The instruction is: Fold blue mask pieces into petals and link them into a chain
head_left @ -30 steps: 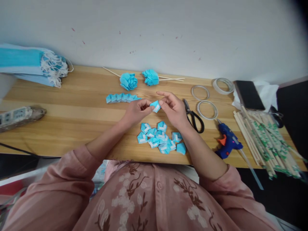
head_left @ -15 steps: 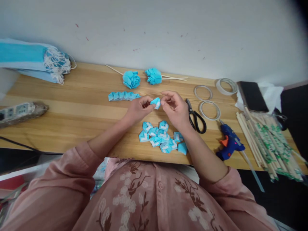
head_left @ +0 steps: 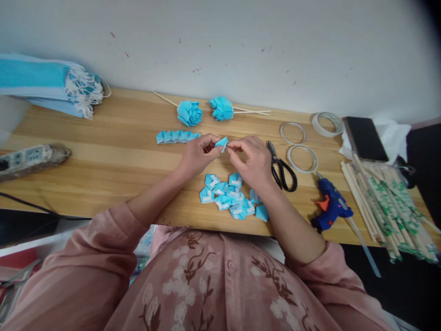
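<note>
Between thumb and fingers, my left hand pinches a small folded blue paper piece. My right hand is closed too, its thumb and fingertip pinching the right edge of the same piece. Just below my hands lies a loose cluster of similar folded blue papers, many with white strips on them. A row of folded blue papers overlaps to the left of my left hand. Two blue paper flowers on thin sticks rest behind my hands.
Black-handled scissors lie right of my right hand, near several tape rolls. Farther right are a blue glue gun, wooden sticks and a dark phone. Blue masks and a power strip occupy the left.
My right thumb and fingertip have come together on the right edge of the folded paper, which has tilted. The right hand was open beside it before. The camera view shifts slightly.
</note>
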Tool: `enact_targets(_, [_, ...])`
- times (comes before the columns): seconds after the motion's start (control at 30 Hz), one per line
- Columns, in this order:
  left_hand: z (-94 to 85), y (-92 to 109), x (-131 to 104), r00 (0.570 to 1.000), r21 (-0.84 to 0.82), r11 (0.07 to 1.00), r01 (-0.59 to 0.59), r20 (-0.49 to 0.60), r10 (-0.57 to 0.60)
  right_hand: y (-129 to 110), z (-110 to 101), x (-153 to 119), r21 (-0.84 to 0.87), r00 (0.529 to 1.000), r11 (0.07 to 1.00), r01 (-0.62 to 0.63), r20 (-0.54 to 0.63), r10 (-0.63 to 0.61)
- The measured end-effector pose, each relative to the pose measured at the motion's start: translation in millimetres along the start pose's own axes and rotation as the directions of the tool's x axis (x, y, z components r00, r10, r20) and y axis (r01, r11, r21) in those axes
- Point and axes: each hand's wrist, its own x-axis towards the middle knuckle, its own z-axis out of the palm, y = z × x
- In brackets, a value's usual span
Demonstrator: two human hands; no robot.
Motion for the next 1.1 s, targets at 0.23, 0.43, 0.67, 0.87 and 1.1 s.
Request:
enact_targets(0.23, [-0.9, 0.0, -0.8, 1.000, 0.011, 1.000, -0.005, 0.030, 0.004, 1.0, 2.2, -0.9, -0.001, 1.000, 1.000, -0.025, 0.016, 0.025])
enact_targets(0.43, [-1.2, -1.0, -1.6, 0.999, -0.004, 1.000, -0.010, 0.035, 0.010, 1.0, 2.8, -1.3, 0.021, 1.000, 0.999, -0.028, 0.002, 0.028])
enact_targets(0.67, [-0.9, -3.4, -0.6, 1.000, -0.012, 1.000, 0.000, 0.024, 0.000, 0.4, 2.5, -0.9, 0.046, 0.998, 0.997, -0.063, 0.019, 0.062])
enact_targets(0.87, [-1.8, -0.7, -1.0, 1.000, -0.012, 1.000, 0.002, 0.029, -0.002, -1.9, 0.2, -0.3, 0.064, 0.998, 0.996, -0.064, 0.019, 0.063])
enact_targets(1.1, [-2.3, 1.6, -1.2, 0.999, -0.031, 0.999, 0.013, 0.039, -0.012, -1.3, 0.9, -0.5, 0.064, 0.997, 0.995, -0.082, 0.019, 0.081])
